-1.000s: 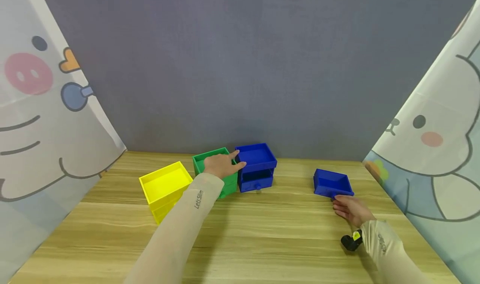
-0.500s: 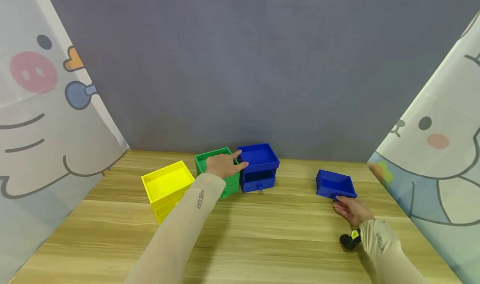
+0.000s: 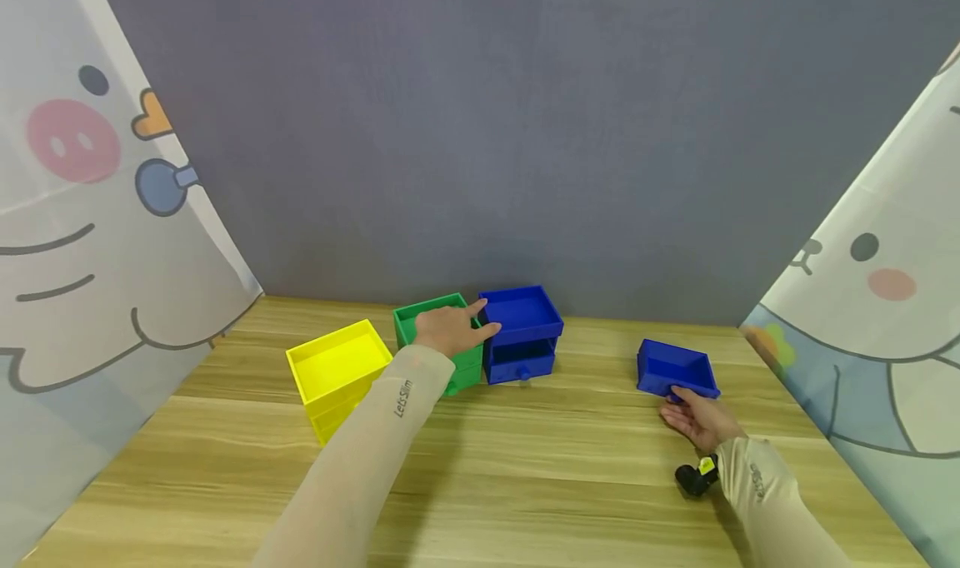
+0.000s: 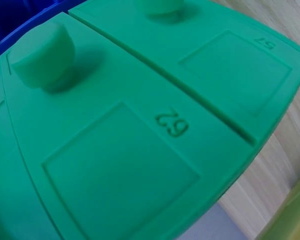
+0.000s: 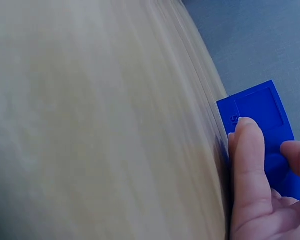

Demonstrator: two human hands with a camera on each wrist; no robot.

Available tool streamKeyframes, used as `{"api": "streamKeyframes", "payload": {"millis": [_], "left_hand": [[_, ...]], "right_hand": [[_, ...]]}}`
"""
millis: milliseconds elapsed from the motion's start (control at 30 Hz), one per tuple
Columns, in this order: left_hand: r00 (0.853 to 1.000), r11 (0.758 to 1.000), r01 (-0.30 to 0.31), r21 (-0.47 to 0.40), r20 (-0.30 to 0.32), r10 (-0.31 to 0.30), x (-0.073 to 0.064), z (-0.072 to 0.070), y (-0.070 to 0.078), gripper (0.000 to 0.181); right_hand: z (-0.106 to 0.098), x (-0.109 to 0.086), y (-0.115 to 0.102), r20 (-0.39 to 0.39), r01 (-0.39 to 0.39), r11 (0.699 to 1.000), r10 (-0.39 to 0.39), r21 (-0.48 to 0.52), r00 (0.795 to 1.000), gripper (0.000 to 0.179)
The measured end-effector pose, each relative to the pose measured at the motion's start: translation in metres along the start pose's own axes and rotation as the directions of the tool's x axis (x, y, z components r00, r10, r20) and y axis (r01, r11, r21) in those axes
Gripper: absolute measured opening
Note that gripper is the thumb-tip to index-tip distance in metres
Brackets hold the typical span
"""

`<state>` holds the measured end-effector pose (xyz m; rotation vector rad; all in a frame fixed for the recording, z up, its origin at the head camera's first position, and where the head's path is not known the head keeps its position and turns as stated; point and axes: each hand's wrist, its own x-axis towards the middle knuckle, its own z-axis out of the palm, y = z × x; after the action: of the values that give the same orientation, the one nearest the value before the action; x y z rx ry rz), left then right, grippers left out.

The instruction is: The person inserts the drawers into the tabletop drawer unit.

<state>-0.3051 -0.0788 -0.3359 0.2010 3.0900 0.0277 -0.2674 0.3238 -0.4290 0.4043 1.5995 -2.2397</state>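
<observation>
My left hand (image 3: 446, 328) reaches over the green drawer unit (image 3: 467, 358), thumb and index finger extended to the left side of the blue drawer unit (image 3: 523, 328). That blue unit has an open upper slot above a lower drawer with a round knob. In the left wrist view the green drawer fronts (image 4: 120, 165) carry round knobs and raised numbers; the left fingers are outside that view. Off to the right, a loose blue drawer (image 3: 675, 368) sits on the table. My right hand (image 3: 701, 422) pinches its front knob (image 5: 277, 169) between thumb and fingers.
A yellow drawer unit (image 3: 337, 372) stands left of the green one, beside the left forearm. The wooden table (image 3: 555, 468) ends at a grey back panel (image 3: 510, 135). Printed cartoon sheets flank both sides. A black wrist camera (image 3: 696, 476) hangs under the right wrist.
The head view has shifted slightly, moving the scene right. My right hand has crept left against the blue drawer, its thumb now higher on the front. My left hand holds its place.
</observation>
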Motion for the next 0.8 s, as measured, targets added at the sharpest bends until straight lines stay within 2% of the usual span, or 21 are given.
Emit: {"api": "streamKeyframes", "payload": {"millis": [333, 600, 800], "left_hand": [[1.0, 1.0, -0.002, 0.001, 0.001, 0.002, 0.0, 0.0, 0.001, 0.069], [1.0, 1.0, 0.002, -0.008, 0.0, -0.002, 0.0, 0.001, 0.0, 0.07], [1.0, 1.0, 0.003, -0.003, 0.006, -0.003, 0.003, 0.004, -0.001, 0.072]], "right_hand": [[0.007, -0.001, 0.005, -0.014, 0.038, 0.999, -0.039, -0.01, 0.999, 0.037], [0.02, -0.006, 0.001, -0.054, 0.087, 0.996, -0.089, -0.026, 0.995, 0.035], [0.028, -0.015, 0.0, -0.052, 0.103, 0.994, -0.102, 0.026, 0.993, 0.035]]}}
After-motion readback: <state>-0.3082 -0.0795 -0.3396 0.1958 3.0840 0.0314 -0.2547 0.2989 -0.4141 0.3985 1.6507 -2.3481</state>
